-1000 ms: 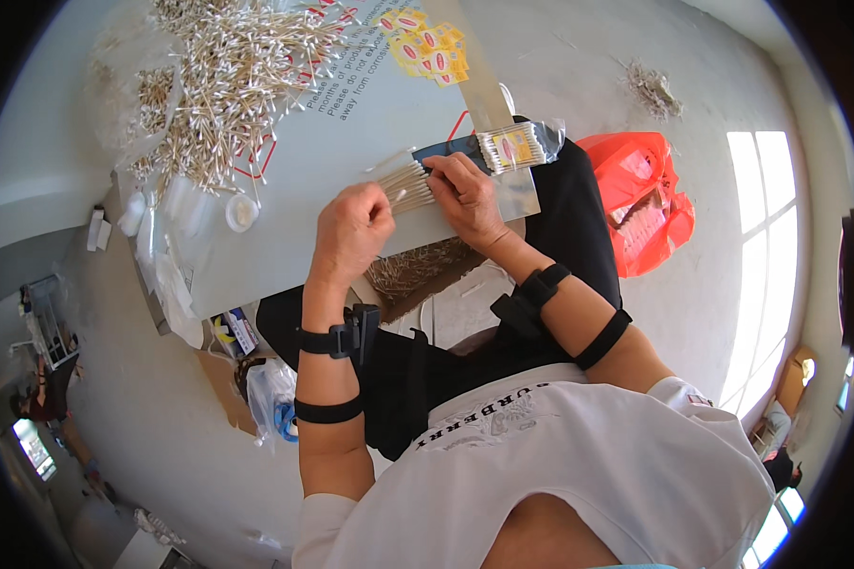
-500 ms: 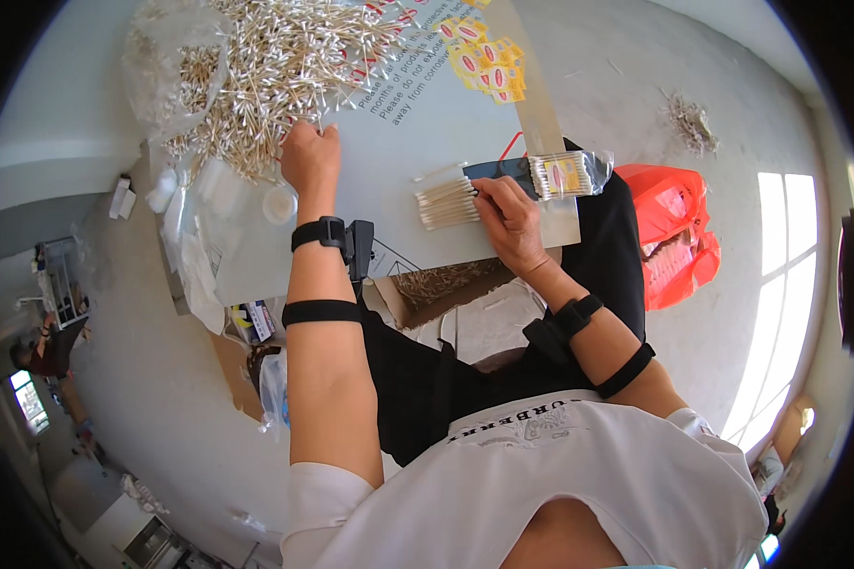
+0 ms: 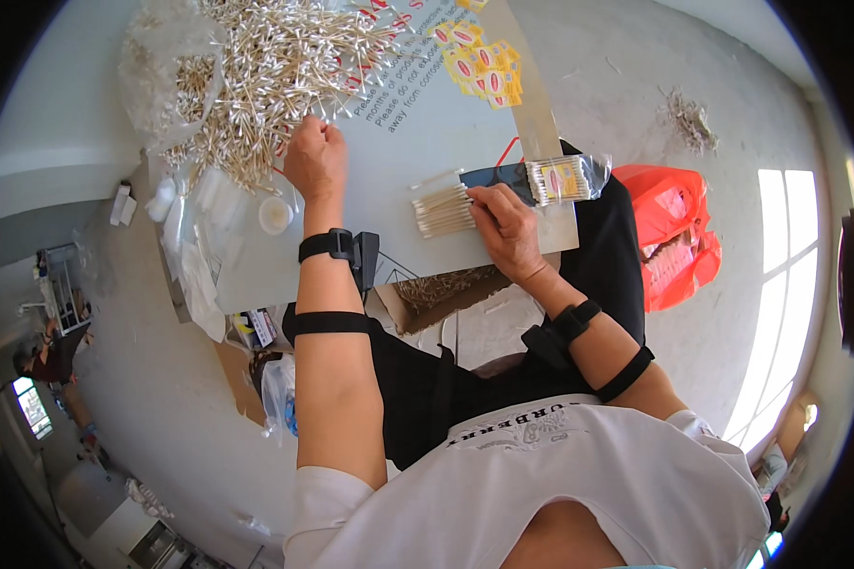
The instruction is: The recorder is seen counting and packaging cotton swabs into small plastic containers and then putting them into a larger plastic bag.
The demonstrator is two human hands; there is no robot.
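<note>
A large heap of loose cotton swabs (image 3: 266, 90) covers the far left of the grey printed board. At its near edge is my left hand (image 3: 316, 163), fingers curled in; what they hold, if anything, is hidden. A neat row of cotton swabs (image 3: 438, 212) lies side by side at the board's middle right, with one swab (image 3: 436, 178) apart just beyond it. My right hand (image 3: 506, 223) has thumb and fingertips closed at the row's right end, on the swab ends. Beyond that hand, a clear bag packed with swabs and a yellow card (image 3: 560, 180) rests on a dark flat piece (image 3: 508, 178).
Yellow-and-white cards (image 3: 484, 71) are spread at the board's far right. A round white container (image 3: 275, 215) and clear plastic bags (image 3: 166, 81) lie on the left side. Under the near edge sits a cardboard box (image 3: 436, 296); a red bag (image 3: 669, 237) is on the right.
My left hand has shifted slightly right along the heap's near edge. My right hand has moved a little left and stays at the row of swabs.
</note>
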